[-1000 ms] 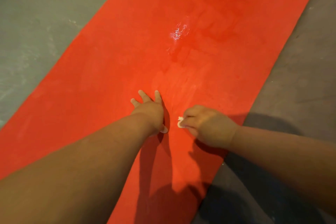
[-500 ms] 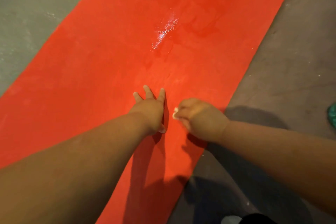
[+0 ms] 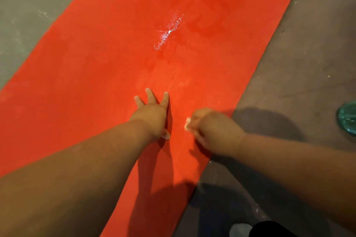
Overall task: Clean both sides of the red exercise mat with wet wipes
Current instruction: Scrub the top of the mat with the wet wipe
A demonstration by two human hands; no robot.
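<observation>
Our right hand [image 3: 215, 131] was curled round a wadded wet wipe [image 3: 187, 124], of which only a pale corner showed at the fist's nine o'clock side. It pressed the wipe onto the red exercise mat [image 3: 96, 63], close to the mat's edge at three o'clock. Just beside it, toward nine o'clock, our left hand [image 3: 152, 117] lay flat with its fingers [image 3: 149, 94] spread, bracing the mat against the floor [image 3: 298, 63]. We judged the step to be scrubbing the near stretch of this upper face. To do it well we wanted firm, overlapping strokes that ran right out to the edge, with the flat hand close by so the mat could not creep or ruck. Toward twelve o'clock a wet gleam [image 3: 169, 31] marked ground we took as already wiped, while the duller patch round our hands looked drier. A teal object [image 3: 348, 119], cut off at three o'clock, sat on the floor, and we could not tell what it was, nor whether the underside had been cleaned
</observation>
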